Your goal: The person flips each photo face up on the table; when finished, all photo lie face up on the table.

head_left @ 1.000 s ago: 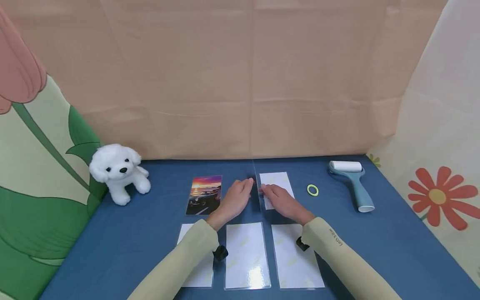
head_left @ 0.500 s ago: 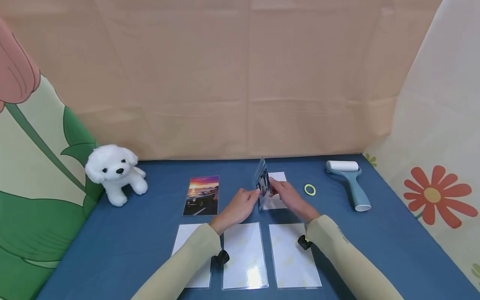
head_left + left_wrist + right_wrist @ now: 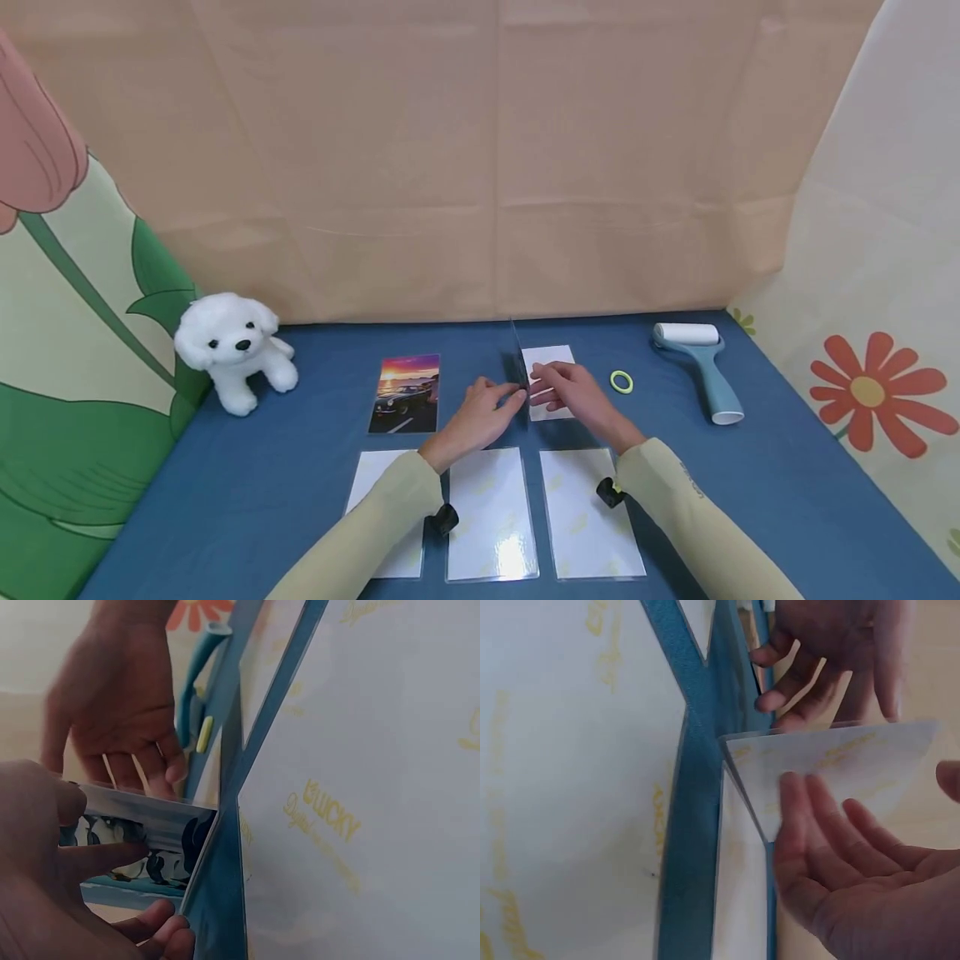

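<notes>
While the left hand (image 3: 477,415), fingers loosely extended, is held against the upright card (image 3: 870,754), its back is met by the right hand (image 3: 581,397), fingers straight; probably light, stiff and slick, it is best held by its edges.

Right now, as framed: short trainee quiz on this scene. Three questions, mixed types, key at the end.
1. Multiple choice: in the head view, which is to the right of the ring?
A) dog
B) roller
C) car photo

2. Count: how many white sheets lie in the row nearest the head camera?

3. Fill in: going by the wrist views, the raised card has its ___ side toward the right hand.

Key:
1. B
2. Three
3. White (the picture side shows in the left wrist view)
</notes>
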The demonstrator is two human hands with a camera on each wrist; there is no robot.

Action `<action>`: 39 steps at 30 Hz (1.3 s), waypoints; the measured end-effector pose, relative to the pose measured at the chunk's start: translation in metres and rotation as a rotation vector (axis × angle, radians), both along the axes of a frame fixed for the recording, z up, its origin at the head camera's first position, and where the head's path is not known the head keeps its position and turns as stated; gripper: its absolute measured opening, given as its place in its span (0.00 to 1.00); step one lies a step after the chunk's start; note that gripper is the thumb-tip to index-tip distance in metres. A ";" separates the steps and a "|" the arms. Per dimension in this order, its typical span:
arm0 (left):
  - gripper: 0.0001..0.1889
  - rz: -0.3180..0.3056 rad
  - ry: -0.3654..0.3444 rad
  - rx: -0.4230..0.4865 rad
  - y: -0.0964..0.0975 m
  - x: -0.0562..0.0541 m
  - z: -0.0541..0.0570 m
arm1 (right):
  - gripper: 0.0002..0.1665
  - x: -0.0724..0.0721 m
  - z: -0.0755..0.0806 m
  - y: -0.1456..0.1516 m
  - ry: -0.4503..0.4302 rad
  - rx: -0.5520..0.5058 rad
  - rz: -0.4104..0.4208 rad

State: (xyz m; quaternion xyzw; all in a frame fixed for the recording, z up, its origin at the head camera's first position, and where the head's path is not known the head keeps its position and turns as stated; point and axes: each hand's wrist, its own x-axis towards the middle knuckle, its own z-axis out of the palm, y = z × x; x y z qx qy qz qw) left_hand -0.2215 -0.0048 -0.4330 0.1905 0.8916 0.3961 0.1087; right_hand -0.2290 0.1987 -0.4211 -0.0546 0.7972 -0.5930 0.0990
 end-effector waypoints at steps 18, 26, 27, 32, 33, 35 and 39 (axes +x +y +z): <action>0.28 0.010 0.003 0.015 -0.004 0.004 -0.004 | 0.29 0.003 -0.001 0.000 0.016 -0.102 -0.018; 0.32 0.047 0.012 0.018 -0.010 0.003 -0.001 | 0.26 0.004 -0.002 -0.002 0.083 -0.176 -0.067; 0.32 0.050 0.018 0.023 -0.012 0.003 -0.001 | 0.26 0.004 -0.002 -0.003 0.089 -0.183 -0.072; 0.35 0.076 0.043 0.062 -0.017 0.002 0.001 | 0.28 0.004 -0.006 -0.006 0.132 -0.203 -0.097; 0.36 0.090 0.045 0.068 -0.018 0.002 0.001 | 0.28 0.004 -0.007 -0.007 0.142 -0.205 -0.101; 0.38 0.125 0.036 0.077 -0.018 0.001 0.002 | 0.28 0.006 -0.006 -0.009 0.158 -0.201 -0.105; 0.44 0.208 0.021 0.083 -0.020 -0.001 0.002 | 0.28 0.008 -0.009 -0.012 0.182 -0.146 -0.118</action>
